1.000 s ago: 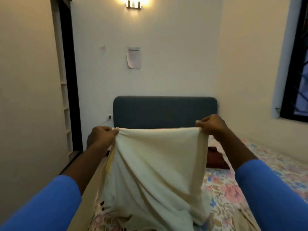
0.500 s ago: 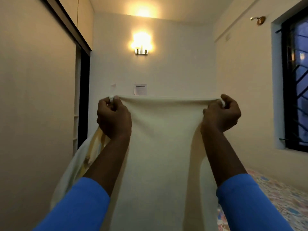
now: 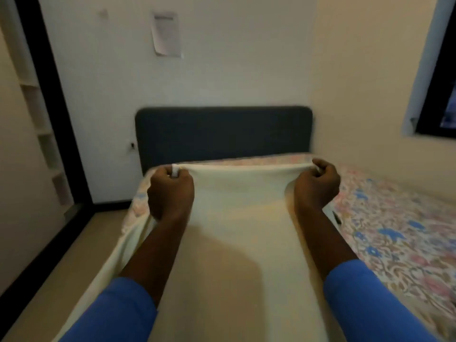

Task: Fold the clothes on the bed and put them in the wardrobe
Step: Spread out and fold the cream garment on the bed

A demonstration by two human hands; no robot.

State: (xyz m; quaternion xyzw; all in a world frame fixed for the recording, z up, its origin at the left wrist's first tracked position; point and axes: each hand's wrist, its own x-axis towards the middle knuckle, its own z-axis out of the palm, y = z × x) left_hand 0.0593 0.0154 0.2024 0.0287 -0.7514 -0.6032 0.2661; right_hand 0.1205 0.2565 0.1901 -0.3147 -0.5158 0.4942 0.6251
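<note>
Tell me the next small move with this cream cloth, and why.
Probably lower the far edge onto the bed so the cream cloth lies flat for folding. The left hand and right hand each grip a corner of that edge, stretching it taut over the bed, unfolded.

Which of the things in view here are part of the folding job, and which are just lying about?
Part of the job: pale cream cloth, gripped at its top edge by left hand and right hand; floral-sheeted bed; white wardrobe shelves.
Just there: dark blue padded headboard; white paper sheet on wall; dark-framed window.
</note>
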